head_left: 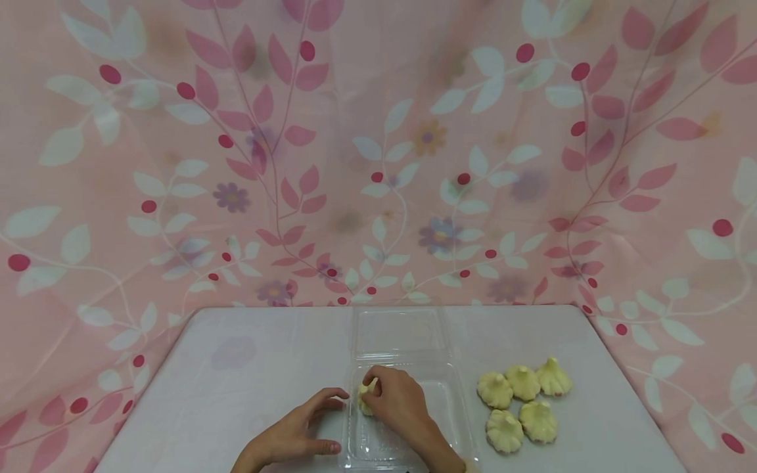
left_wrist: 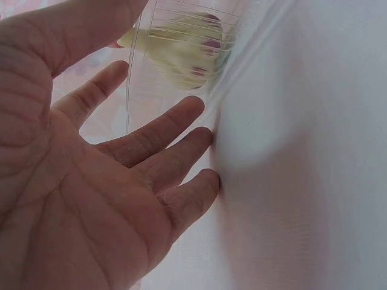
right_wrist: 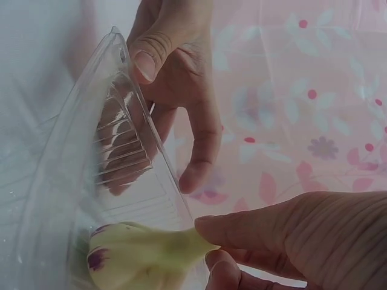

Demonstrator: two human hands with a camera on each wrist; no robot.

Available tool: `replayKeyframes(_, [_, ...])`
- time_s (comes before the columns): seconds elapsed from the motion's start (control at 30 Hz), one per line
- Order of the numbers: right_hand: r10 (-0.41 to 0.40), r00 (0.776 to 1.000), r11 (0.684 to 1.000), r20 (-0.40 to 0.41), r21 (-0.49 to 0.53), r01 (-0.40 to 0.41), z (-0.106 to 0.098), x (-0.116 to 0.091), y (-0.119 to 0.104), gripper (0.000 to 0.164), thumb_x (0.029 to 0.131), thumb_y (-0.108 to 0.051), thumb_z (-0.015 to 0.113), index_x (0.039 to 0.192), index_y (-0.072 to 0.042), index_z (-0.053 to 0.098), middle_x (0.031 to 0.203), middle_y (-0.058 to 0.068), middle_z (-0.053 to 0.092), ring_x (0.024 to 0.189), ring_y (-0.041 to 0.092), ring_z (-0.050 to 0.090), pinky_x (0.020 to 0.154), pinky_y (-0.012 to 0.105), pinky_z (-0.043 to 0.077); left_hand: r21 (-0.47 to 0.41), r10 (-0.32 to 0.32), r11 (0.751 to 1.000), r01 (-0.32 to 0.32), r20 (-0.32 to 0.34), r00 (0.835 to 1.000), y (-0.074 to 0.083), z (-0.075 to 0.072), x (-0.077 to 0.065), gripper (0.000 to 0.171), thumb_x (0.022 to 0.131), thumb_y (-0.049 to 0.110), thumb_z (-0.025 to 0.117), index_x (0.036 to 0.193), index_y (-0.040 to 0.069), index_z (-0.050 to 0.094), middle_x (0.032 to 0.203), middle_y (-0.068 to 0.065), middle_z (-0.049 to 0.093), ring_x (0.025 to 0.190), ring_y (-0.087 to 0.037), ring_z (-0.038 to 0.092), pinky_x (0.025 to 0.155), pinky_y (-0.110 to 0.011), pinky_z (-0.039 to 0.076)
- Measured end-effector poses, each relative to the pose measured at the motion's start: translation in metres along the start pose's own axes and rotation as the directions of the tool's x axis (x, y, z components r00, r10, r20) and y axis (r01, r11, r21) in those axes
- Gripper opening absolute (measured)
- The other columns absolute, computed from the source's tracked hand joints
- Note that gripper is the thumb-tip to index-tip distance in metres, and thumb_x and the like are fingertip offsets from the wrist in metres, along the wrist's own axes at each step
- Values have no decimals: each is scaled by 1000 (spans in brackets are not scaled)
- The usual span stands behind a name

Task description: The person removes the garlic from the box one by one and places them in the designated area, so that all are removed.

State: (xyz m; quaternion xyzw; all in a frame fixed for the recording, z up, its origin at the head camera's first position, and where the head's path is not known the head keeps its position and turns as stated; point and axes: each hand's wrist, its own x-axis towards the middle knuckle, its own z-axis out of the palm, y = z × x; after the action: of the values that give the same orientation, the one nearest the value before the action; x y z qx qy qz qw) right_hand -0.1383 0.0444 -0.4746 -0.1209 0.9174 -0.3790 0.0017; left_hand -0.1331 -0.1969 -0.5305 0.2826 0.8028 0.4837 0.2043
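My right hand [head_left: 401, 399] pinches the stem of a pale yellow garlic bulb [right_wrist: 142, 254] between thumb and fingers. The bulb, marked with purple patches, is inside a clear plastic box [head_left: 464, 420], by its left wall. In the head view the right hand partly covers it. My left hand [head_left: 294, 428] is just outside that left wall, its fingers spread and holding nothing. From the left wrist view, the bulb shows through the ribbed wall, beyond the left hand's fingertips [left_wrist: 192, 107]. Whether the left fingers touch the box, I cannot tell.
The box's clear lid [head_left: 399, 332] lies opened back toward the far table edge. Several more garlic bulbs [head_left: 504, 431] sit on the white table [head_left: 266, 348], right of the box. A pink floral cloth [head_left: 378, 151] hangs behind the table.
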Motion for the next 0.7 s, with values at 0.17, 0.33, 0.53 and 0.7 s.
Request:
replayKeyframes(0.17, [-9, 1000, 1000, -25, -4, 8, -1, 0, 1, 12, 78, -18, 78, 86, -15, 69, 61, -15, 49, 58, 4, 45, 53, 26, 36, -5, 1, 1000, -1, -1, 1000, 0, 0, 0, 76, 85, 29, 79, 146, 19, 36, 137, -5, 54, 129, -29, 49, 107, -29, 34])
replayKeyframes(0.33, [-34, 998, 999, -61, -16, 33, -2, -1, 6, 13, 77, -19, 79, 85, -16, 68, 62, -16, 51, 59, 3, 46, 53, 25, 37, 15, -18, 1000, 19, -10, 1000, 0, 0, 1, 76, 84, 32, 79, 146, 21, 37, 136, -2, 55, 129, -27, 49, 107, -29, 34])
replayKeyframes(0.53, [-16, 999, 1000, -50, 5, 17, -6, -1, 7, 12, 79, -19, 78, 86, -16, 68, 64, -15, 51, 60, 4, 46, 54, 26, 37, 25, 8, 1000, -8, -16, 1000, 0, 0, 0, 74, 84, 31, 79, 145, 22, 37, 135, -3, 56, 128, -26, 50, 107, -27, 34])
replayKeyframes(0.7, [-2, 998, 1000, -56, 22, 3, -12, -2, 7, 13, 80, -21, 78, 87, -17, 68, 65, -15, 52, 60, 4, 47, 54, 26, 38, 25, 4, 1000, -4, -20, 1000, 3, 0, -1, 74, 84, 32, 79, 145, 20, 38, 134, -3, 56, 127, -26, 51, 106, -29, 35])
